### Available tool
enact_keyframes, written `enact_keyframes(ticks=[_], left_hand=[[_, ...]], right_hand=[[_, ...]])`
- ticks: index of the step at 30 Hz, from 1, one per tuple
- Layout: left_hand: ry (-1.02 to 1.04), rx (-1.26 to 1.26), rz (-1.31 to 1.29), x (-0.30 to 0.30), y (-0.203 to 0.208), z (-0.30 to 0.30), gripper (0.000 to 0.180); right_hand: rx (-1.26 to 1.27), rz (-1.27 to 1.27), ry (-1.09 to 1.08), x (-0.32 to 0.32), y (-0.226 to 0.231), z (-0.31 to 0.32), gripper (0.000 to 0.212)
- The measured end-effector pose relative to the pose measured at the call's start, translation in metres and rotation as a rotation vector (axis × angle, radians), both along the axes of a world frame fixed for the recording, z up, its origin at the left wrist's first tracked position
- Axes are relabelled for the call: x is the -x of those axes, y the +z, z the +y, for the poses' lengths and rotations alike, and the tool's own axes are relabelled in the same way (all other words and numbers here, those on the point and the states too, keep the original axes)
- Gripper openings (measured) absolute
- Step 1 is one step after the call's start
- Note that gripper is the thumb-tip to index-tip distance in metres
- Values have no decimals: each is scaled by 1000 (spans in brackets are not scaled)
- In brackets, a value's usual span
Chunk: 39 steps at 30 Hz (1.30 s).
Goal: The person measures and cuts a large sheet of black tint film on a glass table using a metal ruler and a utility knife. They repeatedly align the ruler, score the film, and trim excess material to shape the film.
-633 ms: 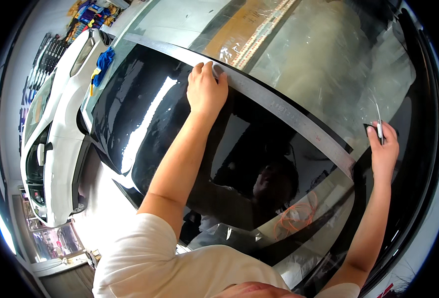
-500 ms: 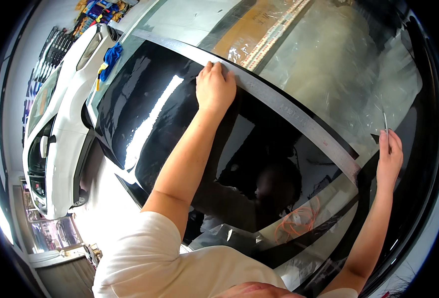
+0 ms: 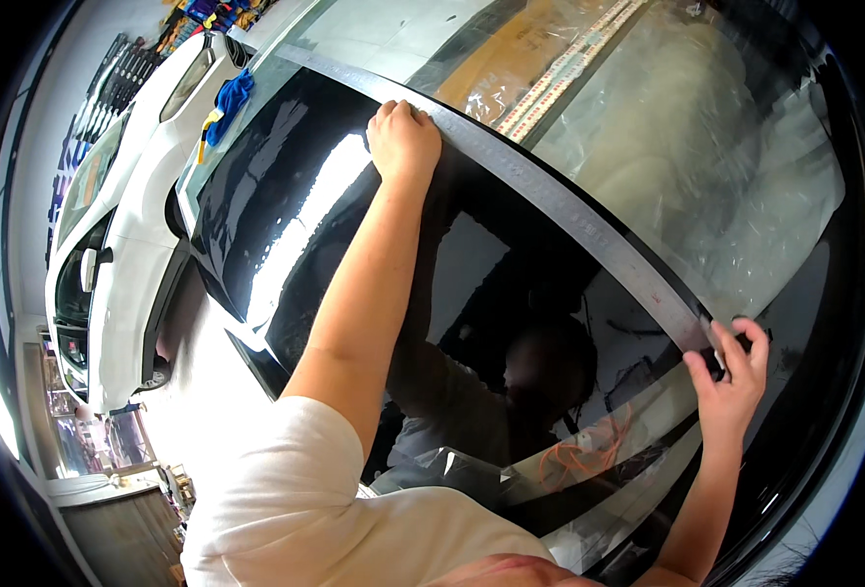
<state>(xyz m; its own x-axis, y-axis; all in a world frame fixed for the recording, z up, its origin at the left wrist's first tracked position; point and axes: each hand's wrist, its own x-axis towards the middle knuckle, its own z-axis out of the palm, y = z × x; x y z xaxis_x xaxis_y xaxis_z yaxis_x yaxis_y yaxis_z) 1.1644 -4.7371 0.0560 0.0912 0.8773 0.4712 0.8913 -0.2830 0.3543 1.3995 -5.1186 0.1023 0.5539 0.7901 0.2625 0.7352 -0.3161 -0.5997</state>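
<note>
A long metal ruler (image 3: 540, 186) lies slantwise along the far edge of a glossy black sheet (image 3: 550, 293), which rests on a glass surface (image 3: 393, 34). My left hand (image 3: 405, 142) presses on the ruler left of its middle, with the fingers together and bent over it. At the ruler's right end is my right hand (image 3: 731, 377), thumb and fingers bent around the corner there. Something small and dark shows between its thumb and fingers, but I cannot make it out. The slim metal tool seen earlier in that hand does not show clearly now.
Crumpled clear plastic (image 3: 687, 147), brown cardboard (image 3: 501, 59) and a patterned strip (image 3: 569, 73) lie beyond the ruler. Orange cord (image 3: 584, 455) is nearer me. A blue cloth (image 3: 227, 103) hangs at the far left edge. A white car (image 3: 129, 254) stands to the left.
My right hand has come left and nearer, from beside the plastic to the ruler's right end. The left hand has slid a little toward the ruler's far left end. The view has shifted slightly.
</note>
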Motion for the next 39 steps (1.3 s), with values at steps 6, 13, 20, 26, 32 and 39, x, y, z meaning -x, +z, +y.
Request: enact_keyframes(ticks=[6, 13, 20, 26, 32, 39], left_hand=[[-31, -137, 34, 6, -12, 13, 20], [1, -8, 63, 4, -9, 7, 34], [24, 94, 69, 3, -3, 5, 39], [4, 62, 144, 4, -1, 9, 37], [3, 69, 209, 7, 0, 17, 42], [10, 189, 351, 10, -2, 35, 52]], right_hand=[[24, 59, 28, -2, -6, -1, 38], [18, -34, 41, -3, -13, -3, 33], [17, 9, 12, -3, -11, -6, 34], [-25, 57, -36, -4, -13, -6, 40], [8, 92, -103, -5, -7, -4, 42], [25, 115, -127, -7, -15, 7, 39]])
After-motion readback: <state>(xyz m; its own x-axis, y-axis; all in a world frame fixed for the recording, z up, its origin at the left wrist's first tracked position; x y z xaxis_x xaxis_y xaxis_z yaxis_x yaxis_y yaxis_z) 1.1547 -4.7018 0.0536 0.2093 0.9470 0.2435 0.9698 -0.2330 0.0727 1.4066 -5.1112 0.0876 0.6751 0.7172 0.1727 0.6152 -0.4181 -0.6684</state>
